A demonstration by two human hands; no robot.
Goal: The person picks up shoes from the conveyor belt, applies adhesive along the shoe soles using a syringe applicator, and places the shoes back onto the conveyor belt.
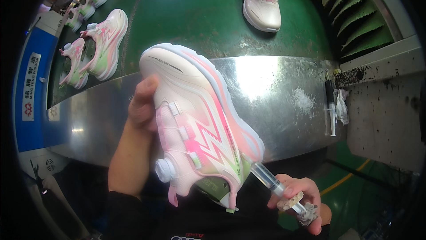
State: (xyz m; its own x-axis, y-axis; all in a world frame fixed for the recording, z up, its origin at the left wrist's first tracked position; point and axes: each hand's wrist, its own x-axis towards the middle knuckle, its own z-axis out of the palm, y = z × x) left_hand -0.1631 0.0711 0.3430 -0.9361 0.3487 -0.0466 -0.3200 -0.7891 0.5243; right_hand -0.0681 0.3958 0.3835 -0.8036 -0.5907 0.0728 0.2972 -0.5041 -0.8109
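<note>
A pink and white sneaker [195,102] with green touches and a white lacing dial is raised over the metal ledge, its toe pointing up and away. My left hand [143,102] grips it by the front of the upper; part of the fingers is hidden behind the shoe. In my right hand [301,198] is a clear syringe [267,178], its tip at the heel where sole and upper meet. Whitish wrapping covers the syringe's plunger end, beneath my fingers. Whether the tip touches the shoe or sits just short, I cannot tell.
A single sneaker [262,4] stands on the green conveyor belt [186,13] ahead. More sneakers [106,44] line the left side. Another syringe [331,107] and crumpled white material [341,106] lie at the right of the metal ledge [284,120]. Green flaps [364,22] hang at the far right.
</note>
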